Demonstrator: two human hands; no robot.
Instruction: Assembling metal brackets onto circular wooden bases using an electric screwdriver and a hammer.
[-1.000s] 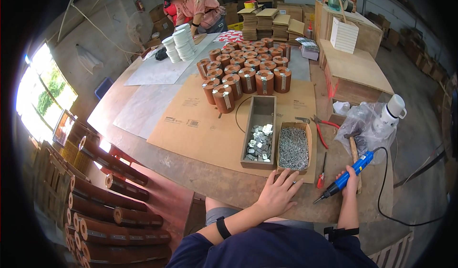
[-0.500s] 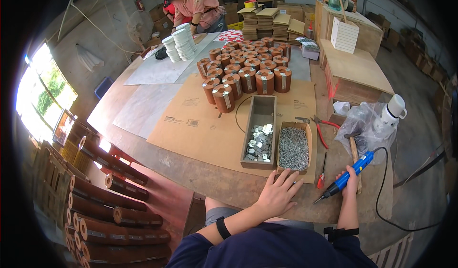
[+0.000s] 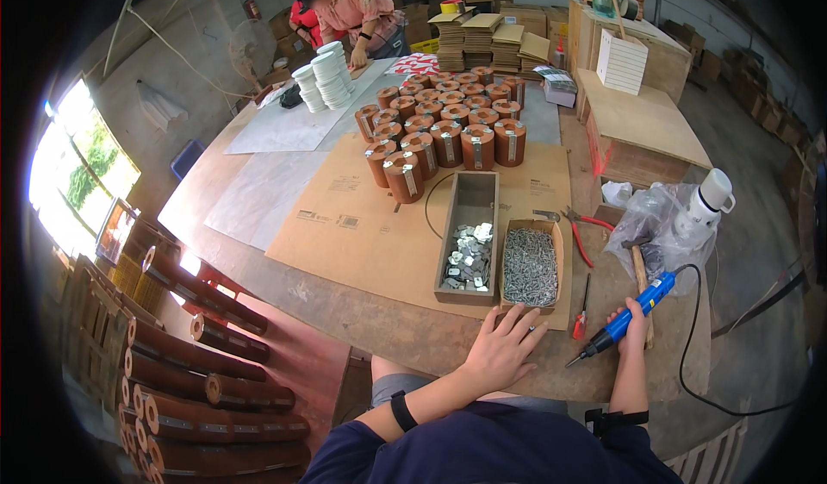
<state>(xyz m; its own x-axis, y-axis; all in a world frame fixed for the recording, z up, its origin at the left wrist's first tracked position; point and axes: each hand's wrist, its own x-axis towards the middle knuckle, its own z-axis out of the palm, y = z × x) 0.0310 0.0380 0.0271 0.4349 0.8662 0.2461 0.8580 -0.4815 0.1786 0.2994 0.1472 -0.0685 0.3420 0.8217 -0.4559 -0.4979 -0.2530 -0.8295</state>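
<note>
Nothing has shifted since the earlier frame; both hands rest at the near desk (image 3: pixel 362 299) edge.
Left hand (image 3: pixel 500 350) flat, released; right hand (image 3: pixel 633 322) grasping the blue electric screwdriver (image 3: pixel 622 322). Its trailing cord (image 3: pixel 702 380) could snag and drag the screw box (image 3: pixel 530 266).

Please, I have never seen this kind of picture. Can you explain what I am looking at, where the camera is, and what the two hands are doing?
The camera sits on a person's head and looks down, so the picture is round and straight edges bend. There is no machine, only two bare hands. The left hand lies flat on the wooden table, fingers spread, just below a small box of screws. The right hand holds a blue electric screwdriver with a black cable. Beside the screws stands a longer tray of small metal pieces. Further back is a group of brown cylinders. Red-handled pliers and a small red screwdriver lie to the right. Far away, another person works at the same table.
</note>
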